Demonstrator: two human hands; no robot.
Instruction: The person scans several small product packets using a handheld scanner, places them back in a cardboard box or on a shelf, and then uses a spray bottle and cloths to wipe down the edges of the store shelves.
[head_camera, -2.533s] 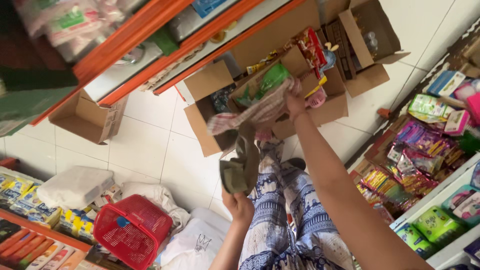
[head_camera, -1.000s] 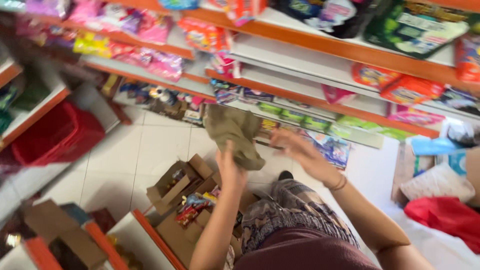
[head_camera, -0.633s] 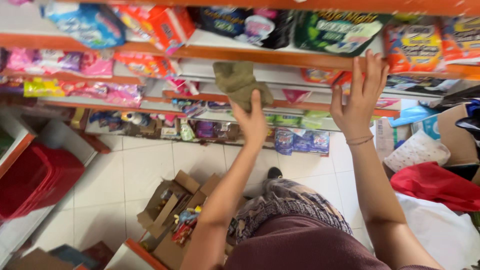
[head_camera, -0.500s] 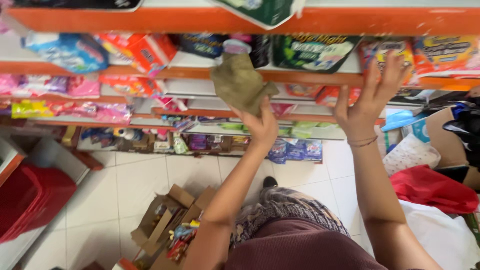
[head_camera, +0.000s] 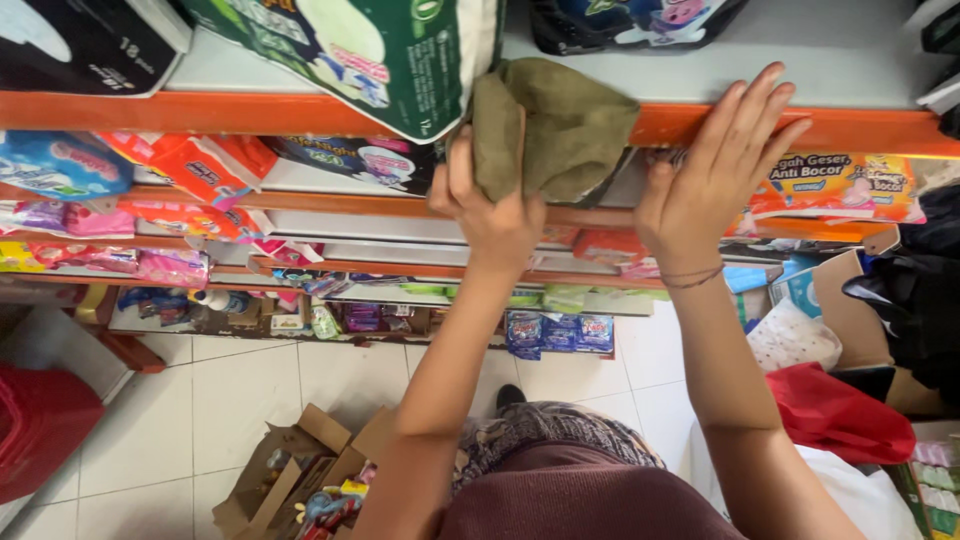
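Shop aisle, white tile floor (head_camera: 250, 385), orange-edged metal shelves stacked in tiers and packed with soft packets. Top shelf (head_camera: 300, 112) has a grey deck with an orange front lip. On it: a big green and white pack (head_camera: 380, 50) overhanging the lip, a black pack (head_camera: 70, 40) at far left, a dark blue pack (head_camera: 630, 20) further back.

Left hand (head_camera: 495, 215): closed, gripping a bunched olive-green cloth (head_camera: 550, 125). Cloth is pressed against the top shelf's front lip, touching the lower corner of the green and white pack on its left side. Thumb runs up the cloth's left edge.

Right hand (head_camera: 715, 175): open, fingers spread and straight, laid flat against the same orange lip just right of the cloth. Holds nothing. Thin band on the wrist.

Room to move: bare grey deck behind the right hand, between the dark blue pack and the right edge of view. Lower tiers are crammed with red, pink and blue packets, no gaps visible. An orange and green packet (head_camera: 840, 185) sits just right of the right hand, one tier down.

Floor below: open cardboard box (head_camera: 290, 480) with snacks at lower left, red basket (head_camera: 40, 425) at far left, red bag (head_camera: 835, 410) at right. Tiles between them are free.
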